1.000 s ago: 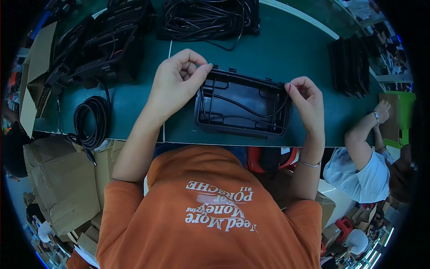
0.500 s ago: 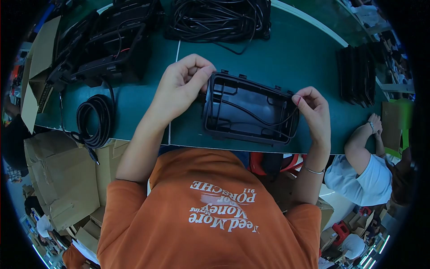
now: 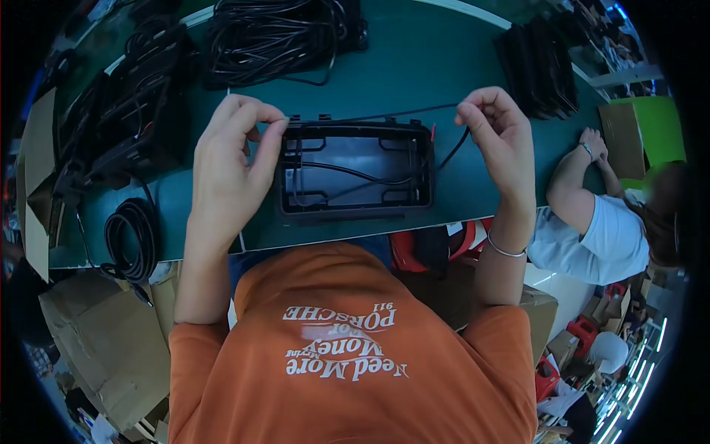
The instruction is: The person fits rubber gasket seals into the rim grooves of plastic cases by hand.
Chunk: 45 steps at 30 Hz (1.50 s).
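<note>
While right hand (image 3: 501, 144) pinches black cable (image 3: 453, 152), left hand (image 3: 235, 152) meets box (image 3: 355, 213) corner, grip unclear; keep slack unkinked.

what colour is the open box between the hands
The box is black, clearest in head view.

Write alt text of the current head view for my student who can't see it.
A person's right hand holds a thin black cable beside an open black box on a green table, while the left hand is at the box's far left corner. Beyond the box lies a large bundle of black cable.
</note>
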Available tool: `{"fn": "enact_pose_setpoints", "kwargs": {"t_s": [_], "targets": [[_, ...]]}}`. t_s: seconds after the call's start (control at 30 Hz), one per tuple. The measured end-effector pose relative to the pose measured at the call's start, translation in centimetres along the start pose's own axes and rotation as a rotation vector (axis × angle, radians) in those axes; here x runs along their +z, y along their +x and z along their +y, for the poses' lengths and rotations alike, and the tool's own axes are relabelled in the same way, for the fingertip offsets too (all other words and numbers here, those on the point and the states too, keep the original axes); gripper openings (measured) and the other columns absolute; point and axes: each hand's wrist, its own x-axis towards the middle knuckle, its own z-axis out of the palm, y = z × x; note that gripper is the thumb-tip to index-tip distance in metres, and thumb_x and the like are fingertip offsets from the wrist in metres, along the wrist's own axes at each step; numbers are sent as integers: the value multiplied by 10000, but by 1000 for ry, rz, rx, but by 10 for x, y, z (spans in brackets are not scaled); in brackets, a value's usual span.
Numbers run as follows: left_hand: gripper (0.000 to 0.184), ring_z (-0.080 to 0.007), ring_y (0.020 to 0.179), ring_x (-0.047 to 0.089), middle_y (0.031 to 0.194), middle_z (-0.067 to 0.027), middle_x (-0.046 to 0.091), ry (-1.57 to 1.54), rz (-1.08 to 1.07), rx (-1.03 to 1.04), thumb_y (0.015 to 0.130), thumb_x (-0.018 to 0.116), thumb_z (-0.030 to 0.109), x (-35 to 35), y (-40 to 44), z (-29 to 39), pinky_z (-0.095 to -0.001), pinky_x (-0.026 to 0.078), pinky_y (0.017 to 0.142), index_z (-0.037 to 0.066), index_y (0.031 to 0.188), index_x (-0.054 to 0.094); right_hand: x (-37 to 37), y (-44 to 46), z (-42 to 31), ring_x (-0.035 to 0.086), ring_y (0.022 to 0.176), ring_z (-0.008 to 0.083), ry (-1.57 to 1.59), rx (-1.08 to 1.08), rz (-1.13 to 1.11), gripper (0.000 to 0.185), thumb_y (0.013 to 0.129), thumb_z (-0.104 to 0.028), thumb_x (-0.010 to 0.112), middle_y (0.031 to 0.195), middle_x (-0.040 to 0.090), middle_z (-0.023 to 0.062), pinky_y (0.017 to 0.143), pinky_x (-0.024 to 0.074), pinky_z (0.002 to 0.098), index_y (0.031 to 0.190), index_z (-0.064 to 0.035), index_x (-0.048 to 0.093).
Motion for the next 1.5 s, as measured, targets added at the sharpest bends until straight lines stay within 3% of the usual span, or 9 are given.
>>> {"fn": "enact_pose_setpoints", "kwargs": {"t_s": [0.17,0.23,0.33,0.4,0.67,0.93,1.17,1.33,1.5], "targets": [[409,-300,1108,548,1130,-107,650,2,-46,339,840,725,158,16,20,23,-402,438,928,44,1220,622,-3,3,-41,601,783,72,155,-101,-167,116,937,-112,681,853,640,12,723,483,204,971,-13,631],[405,-270,1037,608,1078,-98,677,-97,-247,345,842,729,108,25,32,28,-363,460,904,35,1229,631,6,4,-64,608,784,75,336,-196,-330,124,930,-108,692,855,647,17,727,489,203,982,-9,640],[230,-182,864,646,905,-66,692,-299,-447,171,902,679,97,15,46,36,-292,492,828,-10,1105,678,-14,6,-90,451,580,-1,-72,-343,-142,192,952,-172,665,810,647,24,492,297,153,1061,-21,615],[163,-99,790,642,840,-37,680,-389,-417,198,952,621,81,0,55,28,-224,502,737,-5,1062,705,-30,8,-94,558,647,38,106,-383,-146,190,963,-135,645,829,662,49,549,404,163,1090,6,637],[164,-172,985,678,978,-59,709,-232,-74,497,870,681,-5,-48,70,11,-261,522,862,21,1025,726,-42,0,-58,644,926,139,-190,-591,32,131,901,19,669,998,665,60,830,505,233,1031,15,687],[196,-326,1191,597,1090,-81,667,161,-307,450,773,708,0,-23,-34,-8,-500,416,1032,87,948,691,2,-79,15,644,970,256,-307,-238,-115,178,819,64,671,1061,646,117,838,510,325,974,-25,675],[199,-345,1227,569,1184,-101,656,199,-275,391,773,714,24,-29,-50,-3,-487,414,1035,73,964,689,6,-82,11,648,934,247,-320,-288,-168,150,835,48,659,1030,644,113,810,511,314,975,-5,665],[225,-305,1146,607,1101,-105,682,57,-395,346,780,759,136,-40,-23,12,-437,420,1004,63,984,700,10,-44,35,599,813,93,86,172,74,172,974,-115,598,945,652,28,706,488,236,1077,-14,693],[255,-312,932,620,960,-133,685,89,-107,193,915,644,243,-7,24,-14,-388,465,848,13,1002,710,10,-14,50,553,739,73,-88,266,-180,340,1031,-258,507,873,615,-2,640,461,212,1251,-40,647]]}}
